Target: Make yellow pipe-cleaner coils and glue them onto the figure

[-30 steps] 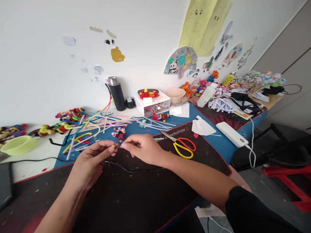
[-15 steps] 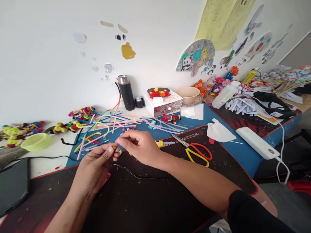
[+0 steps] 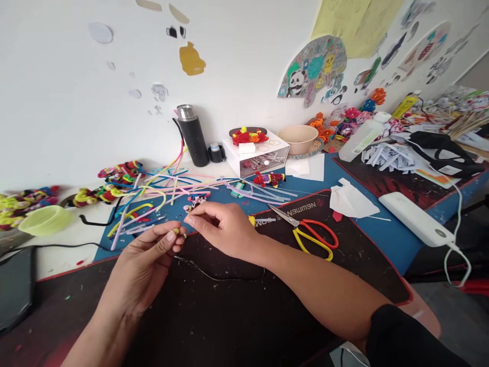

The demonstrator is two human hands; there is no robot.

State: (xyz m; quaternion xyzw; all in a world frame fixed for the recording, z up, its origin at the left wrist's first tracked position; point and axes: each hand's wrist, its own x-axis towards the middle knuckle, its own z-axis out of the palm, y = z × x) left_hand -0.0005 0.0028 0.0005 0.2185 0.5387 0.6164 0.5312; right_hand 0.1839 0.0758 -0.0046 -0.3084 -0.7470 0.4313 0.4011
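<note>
My left hand (image 3: 147, 257) is closed in a pinch on a small yellow-green fuzzy piece (image 3: 176, 231) that shows between thumb and forefinger. Just to its right, my right hand (image 3: 227, 228) has thumb and forefinger pressed together; whatever sits in that pinch is too small to make out. Both hands hover above the black desk mat (image 3: 214, 316), fingertips close to each other. Below them a thin dark wire (image 3: 214, 278) lies curved on the mat. Behind my right wrist, a yellow-handled tool (image 3: 252, 220) is partly hidden. Scissors (image 3: 311, 235) with red and yellow handles rest further right.
Loose coloured pipe cleaners (image 3: 153, 193) spread across the back left. A black thermos (image 3: 194, 137), a white drawer box (image 3: 255, 155) and a beige bowl (image 3: 300, 138) stand by the wall. A white power bank (image 3: 416, 219) with a cable lies at right, a yellow-green bowl (image 3: 46, 221) at left.
The camera view has shifted slightly, so the background sits a little differently. Both hands keep their pinches, with a slightly wider gap between the fingertips.
</note>
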